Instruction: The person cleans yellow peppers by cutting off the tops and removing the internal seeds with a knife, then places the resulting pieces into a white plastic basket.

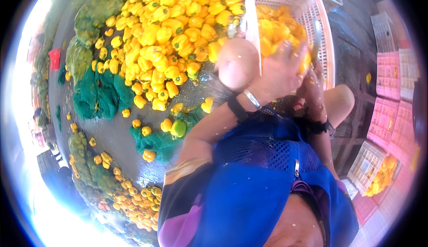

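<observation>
From my station, I observe a wet grey floor (113, 140) supporting a large pile of yellow peppers (165, 28). Filled net sacks (96, 17) and green netting (102, 93) lie left of the pile; a red container (54, 59) stands farther left.

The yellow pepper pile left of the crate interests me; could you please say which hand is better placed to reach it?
Probably the left hand: it is nearer the yellow pepper pile, while the right hand lies farther right; both are by the crate.

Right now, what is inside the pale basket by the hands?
Yellow peppers, seemingly cut, lie in the pale basket. Its floor beneath them is hidden; the left hand blocks part of the near end.
</observation>
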Available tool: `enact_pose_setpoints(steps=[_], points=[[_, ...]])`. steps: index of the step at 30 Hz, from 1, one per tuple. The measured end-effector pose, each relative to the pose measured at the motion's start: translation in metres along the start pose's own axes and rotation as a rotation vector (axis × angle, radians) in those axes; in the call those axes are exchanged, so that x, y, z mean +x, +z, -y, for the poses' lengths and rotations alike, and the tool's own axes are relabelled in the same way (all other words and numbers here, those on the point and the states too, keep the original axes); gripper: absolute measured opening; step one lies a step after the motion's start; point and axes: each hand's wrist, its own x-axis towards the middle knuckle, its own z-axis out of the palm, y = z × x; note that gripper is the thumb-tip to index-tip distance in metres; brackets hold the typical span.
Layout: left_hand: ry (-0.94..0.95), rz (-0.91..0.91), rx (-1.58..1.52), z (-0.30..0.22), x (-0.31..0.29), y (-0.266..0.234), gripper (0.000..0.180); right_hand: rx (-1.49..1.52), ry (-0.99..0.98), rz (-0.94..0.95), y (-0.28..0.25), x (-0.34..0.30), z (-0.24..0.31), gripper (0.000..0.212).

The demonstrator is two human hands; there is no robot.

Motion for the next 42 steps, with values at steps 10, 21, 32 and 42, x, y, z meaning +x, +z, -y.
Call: enact_pose_setpoints(steps=[10,21,32,42], points=[[-0.083,-0.17,-0.196,0.004,0.043,-0.004,0.064,-0.383,-0.073,0.021,-0.043,0.037,0.005,0.034],[-0.677,-0.055,0.193,0.237,-0.003,-0.068,0.044,-0.245,-0.1,-0.076,-0.032,0.21,0.066,0.05],[-1.005,0.363,0.163,0.361,-0.091,0.102,0.057,-0.401,0.213,0.045,-0.015,0.167,-0.006,0.038],[-1.228,0.433,0.362,0.393,-0.067,0.158,0.061,-0.421,0.292,0.084,-0.012,0.167,-0.015,0.035]])
